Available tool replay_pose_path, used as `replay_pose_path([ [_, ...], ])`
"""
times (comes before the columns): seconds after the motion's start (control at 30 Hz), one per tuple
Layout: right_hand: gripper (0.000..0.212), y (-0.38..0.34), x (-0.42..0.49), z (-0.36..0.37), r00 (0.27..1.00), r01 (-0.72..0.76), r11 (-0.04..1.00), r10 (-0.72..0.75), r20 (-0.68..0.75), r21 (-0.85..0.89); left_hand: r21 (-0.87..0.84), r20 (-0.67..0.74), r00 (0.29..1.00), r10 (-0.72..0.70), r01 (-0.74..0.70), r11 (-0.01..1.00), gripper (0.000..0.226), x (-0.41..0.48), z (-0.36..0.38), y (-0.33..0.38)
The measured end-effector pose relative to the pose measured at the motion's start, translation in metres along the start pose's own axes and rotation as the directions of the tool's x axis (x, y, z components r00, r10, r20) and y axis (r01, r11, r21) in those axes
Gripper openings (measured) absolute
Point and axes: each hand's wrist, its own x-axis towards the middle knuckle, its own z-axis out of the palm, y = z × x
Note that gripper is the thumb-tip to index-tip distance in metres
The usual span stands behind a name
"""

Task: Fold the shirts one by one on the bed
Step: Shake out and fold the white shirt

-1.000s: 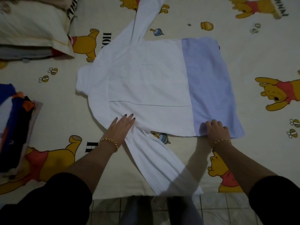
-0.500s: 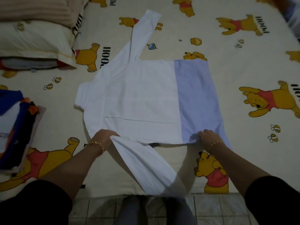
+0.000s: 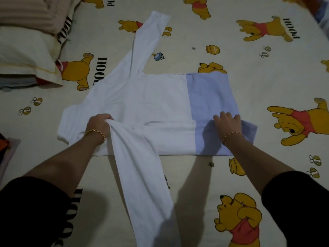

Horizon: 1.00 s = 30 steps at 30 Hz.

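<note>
The white long-sleeved shirt (image 3: 151, 107) lies spread flat in the middle of the frame on the bed (image 3: 258, 72), its blue hem band (image 3: 211, 97) to the right and its collar end to the left. The near long edge is folded up over the body, so the step in hand looks like the first lengthwise fold.

The left hand (image 3: 98, 124) has its grip pinching a bunch of cloth where the near sleeve (image 3: 142, 184) joins the shoulder. The right hand (image 3: 228, 123) lies knuckles-up on the blue band; whether its grip pinches the turned edge or only presses it, I cannot tell.

To do this well, both hands should probably set the folded edge down along one straight line, parallel to the far side. The bunch under the left hand then wants smoothing, and the near sleeve, trailing to the bottom of the frame, needs laying back along the fold.

The near sleeve's cuff is cut off at the bottom edge. The shirt's front and collar are hidden beneath it. A pillow (image 3: 23, 50) sits at upper left, and a pile of clothes (image 3: 7, 148) at the left edge is mostly out of frame.
</note>
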Motion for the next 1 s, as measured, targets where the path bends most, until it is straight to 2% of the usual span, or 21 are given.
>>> replay_pose_path([
  [0.1, 0.032, -0.001, 0.021, 0.012, 0.991, -0.063, 0.988, 0.078, -0.113, 0.138, 0.065, -0.113, 0.994, -0.012, 0.019, 0.998, 0.043, 0.022, 0.012, -0.001],
  [0.2, 0.037, -0.011, 0.027, 0.027, 0.992, -0.072, 0.974, 0.092, -0.085, 0.214, 0.216, -0.091, 0.992, -0.089, 0.107, 0.97, 0.052, 0.027, 0.026, -0.013],
  [0.27, 0.04, -0.023, 0.024, 0.033, 0.996, -0.038, 0.972, 0.057, -0.073, 0.231, 0.251, -0.066, 0.991, -0.115, 0.128, 0.959, 0.053, 0.025, 0.033, -0.024],
  [0.33, 0.038, -0.039, 0.024, 0.034, 0.994, -0.014, 0.965, 0.042, -0.1, 0.264, 0.28, -0.065, 0.992, -0.105, 0.119, 0.953, 0.048, 0.026, 0.033, -0.032],
  [0.47, 0.03, -0.085, 0.026, 0.018, 0.982, 0.015, 0.944, 0.048, -0.181, 0.329, 0.364, -0.026, 1.0, -0.018, 0.026, 0.931, 0.022, 0.036, 0.019, -0.045],
  [0.53, 0.025, -0.114, 0.026, 0.004, 0.981, 0.086, 0.91, -0.007, -0.193, 0.405, 0.336, -0.016, 1.0, 0.025, -0.018, 0.942, 0.023, 0.044, 0.01, -0.047],
  [0.6, 0.009, -0.145, 0.02, -0.01, 0.988, 0.139, 0.817, -0.076, -0.134, 0.56, 0.292, -0.045, 0.998, 0.053, -0.037, 0.956, 0.028, 0.051, 0.002, -0.047],
  [0.67, 0.026, -0.174, 0.013, -0.023, 0.993, 0.043, 0.699, -0.106, 0.044, 0.713, 0.218, -0.092, 0.995, 0.033, -0.012, 0.976, 0.035, 0.055, -0.003, -0.045],
  [0.73, 0.04, -0.193, 0.01, -0.03, 0.969, -0.035, 0.662, -0.16, 0.186, 0.748, 0.153, -0.12, 0.992, 0.037, -0.018, 0.988, 0.038, 0.055, -0.003, -0.04],
  [0.8, 0.047, -0.205, 0.009, -0.034, 0.936, -0.02, 0.64, -0.258, 0.239, 0.768, 0.122, -0.11, 0.984, 0.142, -0.128, 0.984, 0.03, 0.053, -0.001, -0.033],
  [0.83, 0.047, -0.207, 0.011, -0.035, 0.919, -0.028, 0.615, -0.293, 0.262, 0.788, 0.114, -0.078, 0.972, 0.222, -0.213, 0.971, 0.028, 0.051, 0.0, -0.027],
  [0.9, 0.044, -0.205, 0.016, -0.036, 0.912, -0.097, 0.505, -0.301, 0.28, 0.858, 0.129, 0.084, 0.919, 0.384, -0.393, 0.911, 0.043, 0.049, 0.007, -0.015],
  [0.93, 0.04, -0.202, 0.018, -0.036, 0.918, -0.143, 0.423, -0.282, 0.28, 0.895, 0.153, 0.206, 0.884, 0.419, -0.452, 0.879, 0.053, 0.049, 0.013, -0.009],
  [1.0, 0.032, -0.196, 0.021, -0.041, 0.931, -0.231, 0.237, -0.227, 0.285, 0.944, 0.234, 0.411, 0.831, 0.375, -0.494, 0.837, 0.059, 0.05, 0.027, 0.002],
])
